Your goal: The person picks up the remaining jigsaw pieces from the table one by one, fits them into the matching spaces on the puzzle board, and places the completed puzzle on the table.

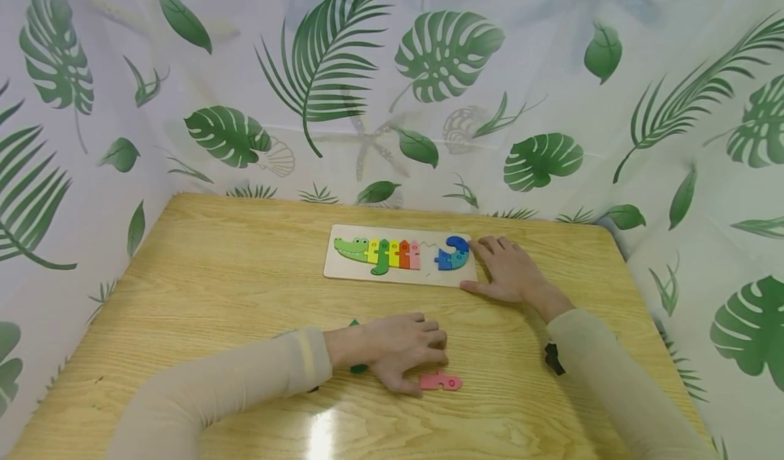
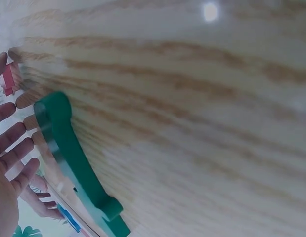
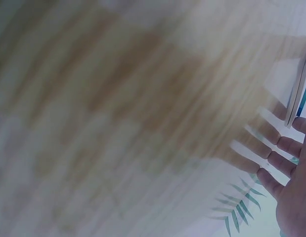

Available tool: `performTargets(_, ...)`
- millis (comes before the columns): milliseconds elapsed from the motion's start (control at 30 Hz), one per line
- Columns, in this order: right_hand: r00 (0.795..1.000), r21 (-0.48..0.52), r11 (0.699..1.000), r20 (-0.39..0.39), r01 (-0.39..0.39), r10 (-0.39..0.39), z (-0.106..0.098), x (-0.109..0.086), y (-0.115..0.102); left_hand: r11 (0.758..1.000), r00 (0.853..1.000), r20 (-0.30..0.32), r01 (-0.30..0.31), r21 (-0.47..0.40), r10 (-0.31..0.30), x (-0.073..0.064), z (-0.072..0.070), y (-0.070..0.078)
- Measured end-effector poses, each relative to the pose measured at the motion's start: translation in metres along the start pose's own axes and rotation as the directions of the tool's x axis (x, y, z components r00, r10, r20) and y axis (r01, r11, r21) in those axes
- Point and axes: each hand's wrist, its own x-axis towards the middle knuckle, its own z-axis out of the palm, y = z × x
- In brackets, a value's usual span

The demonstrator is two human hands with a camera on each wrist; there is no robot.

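My left hand (image 1: 404,348) is low over the table, fingers loosely bent, its thumb right at the left end of a pink puzzle piece (image 1: 450,382). A green puzzle piece (image 2: 78,153) lies under the left wrist, mostly covered in the head view. Farther back lies a wooden puzzle board (image 1: 343,269) bearing a crocodile head (image 1: 350,250), coloured body pieces (image 1: 393,253) and a blue tail (image 1: 454,259). Between the body and tail is an unfilled stretch. My right hand (image 1: 511,273) spreads at the board's right end, thumb and fingertips at its edge.
The wood-grain table (image 1: 245,242) reaches back to a white cloth (image 1: 367,140) printed with green leaves, which also hangs along both sides. A dark wrist device (image 1: 554,359) shows beside the right sleeve.
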Motion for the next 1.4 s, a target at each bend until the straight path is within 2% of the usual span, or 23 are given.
performTargets(800,1.000,0.008,1.000,0.004,-0.013,0.013,-0.0001,-0.0005,-0.0015,1.000,0.999,-0.042,-0.011,-0.010,0.011,-0.0025,0.0010,0.0048)
performTargets(1400,1.000,0.008,1.000,0.014,-0.014,0.014,-0.0013,0.0002,-0.0010,0.999,0.997,-0.054,0.048,0.012,-0.048,-0.0096,0.0042,0.0044)
